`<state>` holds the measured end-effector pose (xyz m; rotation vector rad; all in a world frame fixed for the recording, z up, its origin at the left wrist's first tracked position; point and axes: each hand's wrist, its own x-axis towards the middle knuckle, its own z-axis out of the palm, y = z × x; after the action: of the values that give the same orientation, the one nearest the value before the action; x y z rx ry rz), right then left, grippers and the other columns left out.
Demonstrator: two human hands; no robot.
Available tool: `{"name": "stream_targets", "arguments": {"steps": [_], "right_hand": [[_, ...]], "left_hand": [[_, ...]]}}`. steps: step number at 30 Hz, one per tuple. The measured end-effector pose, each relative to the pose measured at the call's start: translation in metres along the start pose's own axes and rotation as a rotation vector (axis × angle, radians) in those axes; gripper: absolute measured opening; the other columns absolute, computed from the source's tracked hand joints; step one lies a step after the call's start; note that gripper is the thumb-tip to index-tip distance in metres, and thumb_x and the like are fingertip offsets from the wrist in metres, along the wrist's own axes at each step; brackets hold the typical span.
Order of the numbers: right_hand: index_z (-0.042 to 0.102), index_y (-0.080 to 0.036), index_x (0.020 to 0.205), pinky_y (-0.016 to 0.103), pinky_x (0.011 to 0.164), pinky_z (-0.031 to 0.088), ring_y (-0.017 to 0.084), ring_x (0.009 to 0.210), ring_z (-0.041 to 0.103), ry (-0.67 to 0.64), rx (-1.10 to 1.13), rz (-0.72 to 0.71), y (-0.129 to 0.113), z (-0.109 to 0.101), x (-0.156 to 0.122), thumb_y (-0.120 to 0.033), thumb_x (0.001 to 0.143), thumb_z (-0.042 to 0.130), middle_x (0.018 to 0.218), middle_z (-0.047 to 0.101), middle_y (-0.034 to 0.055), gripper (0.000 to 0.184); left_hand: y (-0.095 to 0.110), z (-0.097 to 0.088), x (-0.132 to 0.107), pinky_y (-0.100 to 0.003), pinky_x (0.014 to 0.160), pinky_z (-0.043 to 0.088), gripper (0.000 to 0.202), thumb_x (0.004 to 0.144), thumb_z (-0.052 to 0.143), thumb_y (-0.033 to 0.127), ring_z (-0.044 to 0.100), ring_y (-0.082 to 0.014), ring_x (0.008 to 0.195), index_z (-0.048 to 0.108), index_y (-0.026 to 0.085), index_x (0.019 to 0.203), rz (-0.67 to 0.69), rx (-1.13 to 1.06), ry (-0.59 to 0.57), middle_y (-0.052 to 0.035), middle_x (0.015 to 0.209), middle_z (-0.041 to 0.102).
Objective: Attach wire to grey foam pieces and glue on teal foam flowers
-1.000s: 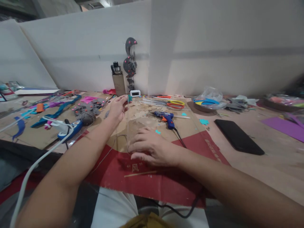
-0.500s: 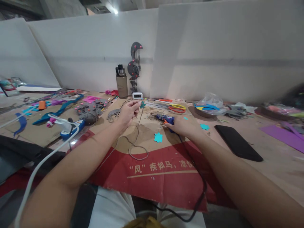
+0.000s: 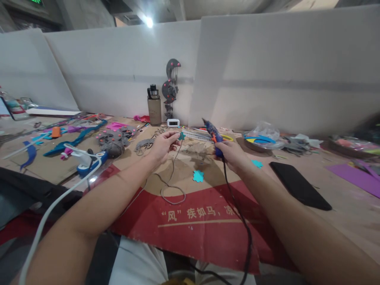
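Note:
Between thumb and finger, my left hand (image 3: pixel 164 146) pinches a small teal flower cutout (image 3: pixel 182 136), from which a grey cord (image 3: pixel 173 168) runs down and loops on the cardboard. My right hand (image 3: pixel 233 153) is wrapped round the handle of a blue hot glue gun (image 3: pixel 213 133), raised with its nozzle pointing up and to the left. The gun's black cable (image 3: pixel 237 209) hangs toward my lap. A bright turquoise flower cutout (image 3: pixel 198 176) lies flat on the cardboard between my forearms, and another turquoise cutout (image 3: pixel 257 164) lies right of my right wrist.
Red-and-tan cardboard (image 3: pixel 208 233) covers the table before me. A black phone (image 3: pixel 299 185) lies at right, near a bowl (image 3: pixel 263 143). A blue power strip (image 3: pixel 93 163) and grey yarn (image 3: pixel 114 146) are at left. A bottle (image 3: pixel 154 107) and small clock (image 3: pixel 173 123) stand at the back.
My right hand has lifted the hot glue gun off the wire stand on the cardboard and tilted its nozzle upward. My left hand still holds the teal flower in nearly the same place.

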<state>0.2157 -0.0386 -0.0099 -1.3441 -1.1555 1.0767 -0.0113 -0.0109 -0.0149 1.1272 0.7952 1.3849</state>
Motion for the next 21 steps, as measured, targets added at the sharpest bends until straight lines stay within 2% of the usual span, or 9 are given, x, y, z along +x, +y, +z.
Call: {"name": "stream_targets", "arguments": {"steps": [2, 5, 7, 10, 14, 17, 21], "right_hand": [[0.052, -0.020, 0.076, 0.020, 0.047, 0.045, 0.010, 0.055, 0.054, -0.050, 0.197, 0.004, -0.003, 0.006, -0.006, -0.019, 0.066, 0.060, 0.067, 0.057, -0.0012, 0.013], [0.050, -0.020, 0.080, 0.017, 0.044, 0.038, 0.007, 0.050, 0.049, -0.094, 0.237, -0.065, -0.008, 0.012, -0.014, -0.018, 0.065, 0.061, 0.063, 0.053, -0.0043, 0.018], [0.052, -0.021, 0.084, 0.018, 0.046, 0.039, 0.007, 0.051, 0.047, -0.099, 0.210, -0.177, -0.008, 0.014, -0.018, -0.018, 0.065, 0.060, 0.062, 0.051, -0.0058, 0.021], [0.053, -0.022, 0.092, 0.022, 0.053, 0.044, 0.009, 0.055, 0.051, -0.090, 0.131, -0.327, -0.007, 0.017, -0.021, -0.021, 0.069, 0.061, 0.071, 0.057, -0.0047, 0.024], [0.051, -0.023, 0.096, 0.028, 0.058, 0.049, 0.013, 0.061, 0.058, -0.113, 0.055, -0.366, -0.004, 0.022, -0.028, -0.029, 0.075, 0.061, 0.082, 0.063, -0.0003, 0.024], [0.053, -0.022, 0.098, 0.029, 0.059, 0.050, 0.014, 0.063, 0.058, -0.134, 0.002, -0.418, -0.004, 0.025, -0.033, -0.029, 0.078, 0.059, 0.087, 0.063, 0.0016, 0.022], [0.051, -0.026, 0.109, 0.031, 0.058, 0.049, 0.016, 0.064, 0.056, -0.098, -0.121, -0.501, 0.002, 0.026, -0.033, -0.027, 0.079, 0.057, 0.090, 0.063, 0.0019, 0.031]], "left_hand": [[-0.001, 0.000, 0.000, -0.016, 0.041, 0.034, 0.027, 0.065, 0.079, 0.028, 0.059, -0.0074, 0.054, 0.064, 0.013, 0.081, -0.011, 0.008, 0.007, 0.0006, 0.065, 0.062], [-0.001, 0.000, 0.001, -0.016, 0.042, 0.035, 0.026, 0.066, 0.079, 0.028, 0.058, -0.0072, 0.052, 0.064, 0.013, 0.081, -0.021, 0.018, 0.016, -0.0003, 0.063, 0.062], [-0.002, -0.001, 0.003, -0.016, 0.043, 0.035, 0.024, 0.067, 0.079, 0.027, 0.058, -0.0072, 0.052, 0.065, 0.012, 0.080, -0.025, 0.012, 0.029, -0.0009, 0.063, 0.063], [-0.003, -0.002, 0.006, -0.017, 0.043, 0.035, 0.021, 0.066, 0.079, 0.024, 0.058, -0.0073, 0.054, 0.066, 0.012, 0.078, -0.032, -0.003, 0.049, -0.0014, 0.064, 0.063], [-0.003, -0.003, 0.005, -0.017, 0.044, 0.032, 0.025, 0.065, 0.081, 0.030, 0.059, -0.0079, 0.059, 0.066, 0.014, 0.079, -0.022, 0.011, 0.043, -0.0012, 0.070, 0.065], [-0.002, -0.003, 0.003, -0.016, 0.044, 0.029, 0.026, 0.066, 0.079, 0.034, 0.057, -0.0073, 0.063, 0.068, 0.017, 0.081, 0.014, 0.093, 0.072, 0.0002, 0.072, 0.064], [0.000, -0.003, -0.001, -0.016, 0.049, 0.035, 0.024, 0.070, 0.076, 0.037, 0.060, -0.0091, 0.072, 0.067, 0.018, 0.082, 0.002, 0.156, 0.125, -0.0005, 0.079, 0.066]]}}
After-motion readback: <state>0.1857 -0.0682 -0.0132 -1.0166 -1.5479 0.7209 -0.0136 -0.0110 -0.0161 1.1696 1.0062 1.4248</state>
